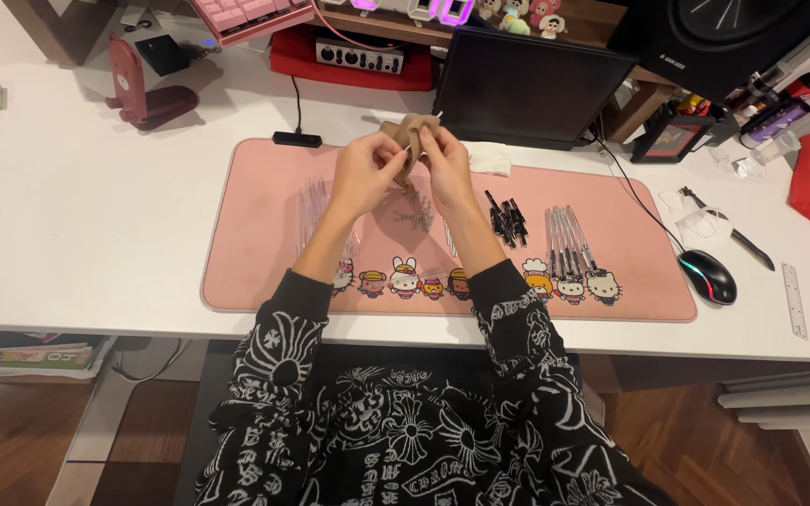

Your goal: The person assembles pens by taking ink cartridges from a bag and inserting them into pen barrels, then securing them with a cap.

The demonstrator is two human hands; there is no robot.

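Both hands are meeting above the middle of the pink desk mat [264, 187]: the left hand [365, 173] and the right hand [444, 161] are pinching a thin clear pen part [412, 150] between their fingertips, seemingly fitting a piece into it. Judging by the layout, assembly is lying midway, with clear barrels [314, 204], small springs [414, 217] and black caps [508, 221] waiting loose, while a row of finished-looking pens [566, 244] is sitting at the right.

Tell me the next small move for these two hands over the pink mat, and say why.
Probably push the thin part a little further in. The left hand and right hand meet above the pink mat, pinching a slim pen piece between fingertips. Loose springs, black pieces and clear tubes lie below.
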